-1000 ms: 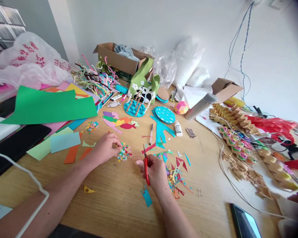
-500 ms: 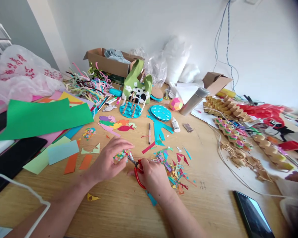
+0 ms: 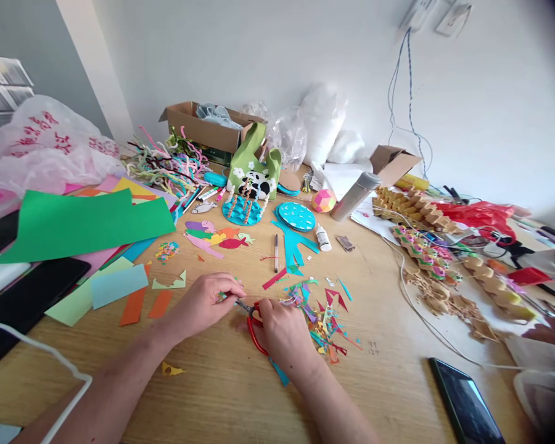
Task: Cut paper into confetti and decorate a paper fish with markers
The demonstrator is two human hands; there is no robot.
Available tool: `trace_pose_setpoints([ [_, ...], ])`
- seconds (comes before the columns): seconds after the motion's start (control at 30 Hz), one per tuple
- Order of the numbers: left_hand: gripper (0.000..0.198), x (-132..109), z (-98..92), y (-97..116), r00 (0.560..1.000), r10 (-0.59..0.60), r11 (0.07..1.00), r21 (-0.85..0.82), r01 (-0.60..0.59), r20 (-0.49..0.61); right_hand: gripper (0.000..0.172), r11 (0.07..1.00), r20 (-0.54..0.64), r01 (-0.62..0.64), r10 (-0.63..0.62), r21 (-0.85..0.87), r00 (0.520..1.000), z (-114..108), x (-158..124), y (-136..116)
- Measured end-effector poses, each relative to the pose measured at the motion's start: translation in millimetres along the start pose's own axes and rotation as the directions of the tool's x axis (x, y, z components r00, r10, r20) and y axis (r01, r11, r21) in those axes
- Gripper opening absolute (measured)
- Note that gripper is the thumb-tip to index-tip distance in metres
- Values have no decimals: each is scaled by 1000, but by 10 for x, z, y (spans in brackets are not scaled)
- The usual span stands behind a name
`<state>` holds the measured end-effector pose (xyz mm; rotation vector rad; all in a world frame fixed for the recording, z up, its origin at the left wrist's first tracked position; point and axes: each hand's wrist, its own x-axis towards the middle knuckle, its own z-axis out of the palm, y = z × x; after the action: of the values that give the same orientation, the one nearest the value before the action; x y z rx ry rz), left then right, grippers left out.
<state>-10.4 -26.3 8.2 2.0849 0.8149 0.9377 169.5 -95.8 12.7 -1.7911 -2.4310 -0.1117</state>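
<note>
My right hand (image 3: 284,330) is wrapped around the red handles of a pair of scissors (image 3: 255,333), whose metal blades point left. At the blade tips, my left hand (image 3: 208,305) has its thumb and fingers drawn together. Whatever lies between those fingers is hidden or too small to name. A few bits of coloured paper peek out around the left fingertips. To the right of the scissors spreads a heap of paper scraps (image 3: 326,317). Beyond the hands lie cut-out paper fish (image 3: 234,243) and a small pile of tiny paper pieces (image 3: 167,251).
Green card sheets (image 3: 92,219) cover the left side. Behind are a pen (image 3: 276,254), a glue bottle (image 3: 322,237), blue discs (image 3: 296,216), a panda bag (image 3: 254,172) and a metal flask (image 3: 356,196). Nearer right are a phone (image 3: 465,398) and a white cable (image 3: 414,308).
My left fingers have come together near the scissor tips, covering the small coloured pieces seen there before. My right hand keeps its hold on the scissors. The camera view has shifted slightly.
</note>
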Motion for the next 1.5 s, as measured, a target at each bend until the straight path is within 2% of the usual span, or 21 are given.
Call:
trace_pose_setpoints([
  [0.13, 18, 19, -9, 2, 982, -181, 975, -123, 187, 60, 36, 1000, 19, -23, 23, 11, 1000, -12, -2, 13],
  [0.2, 17, 33, -26, -17, 966, -254, 953, -160, 258, 41, 39, 998, 5, -55, 55, 31, 999, 4, -5, 43],
  [0.27, 18, 41, -47, -37, 963, -268, 957, -125, 264, -17, 41, 990, -47, -112, 116, 82, 992, 24, -4, 86],
  [0.33, 16, 38, -57, -44, 982, -180, 983, 20, 181, -52, 45, 968, -138, -182, 207, 174, 969, 35, 2, 129],
  [0.37, 16, 30, -55, -39, 993, -114, 986, 114, 117, -33, 47, 950, -187, -211, 256, 231, 948, 37, 6, 146],
  [0.43, 17, 6, -31, -21, 999, -5, 961, 277, -10, 51, 49, 911, -263, -241, 335, 333, 905, 34, 16, 169],
  [0.53, 21, -41, 36, 2, 985, 59, 899, 419, -124, 163, 48, 880, -309, -242, 383, 410, 871, 31, 26, 174],
  [0.67, 20, -85, 131, -5, 971, 104, 811, 546, -209, 217, 47, 869, -312, -234, 390, 437, 866, 49, 29, 161],
  [0.77, 17, -99, 182, -11, 967, 135, 759, 605, -242, 218, 45, 855, -306, -215, 387, 472, 870, 58, 32, 152],
  [0.9, 20, -97, 211, -17, 968, 165, 763, 597, -248, 190, 46, 837, -313, -207, 402, 506, 861, 43, 35, 140],
  [1.0, 22, -74, 210, -31, 982, 142, 845, 501, -184, 122, 47, 809, -301, -218, 433, 546, 850, 28, 36, 138],
  [1.07, 20, -47, 197, -35, 996, 84, 927, 364, -91, 35, 48, 765, -262, -237, 467, 599, 845, 19, 39, 137],
  [1.13, 16, -19, 175, -28, 997, -46, 988, 144, 54, -56, 47, 665, -165, -257, 502, 701, 849, 8, 48, 127],
  [1.17, 14, -7, 162, -20, 987, -143, 990, 5, 144, -69, 46, 583, -94, -262, 509, 769, 856, 2, 54, 116],
  [1.2, 14, 2, 151, -10, 968, -243, 962, -139, 233, -62, 43, 483, -16, -264, 501, 835, 865, -5, 61, 99],
  [1.27, 15, 8, 139, 13, 915, -403, 840, -395, 371, 2, 40, 272, 111, -254, 448, 928, 887, -17, 76, 50],
  [1.33, 16, 1, 149, 35, 875, -480, 708, -561, 428, 61, 38, 123, 163, -228, 396, 966, 904, -25, 88, -8],
  [1.4, 17, -13, 178, 51, 858, -506, 630, -639, 442, 94, 37, 49, 164, -196, 379, 979, 911, -32, 93, -56],
  [1.5, 18, -30, 229, 67, 851, -508, 598, -656, 461, 135, 36, 4, 158, -174, 389, 985, 907, -48, 92, -86],
])
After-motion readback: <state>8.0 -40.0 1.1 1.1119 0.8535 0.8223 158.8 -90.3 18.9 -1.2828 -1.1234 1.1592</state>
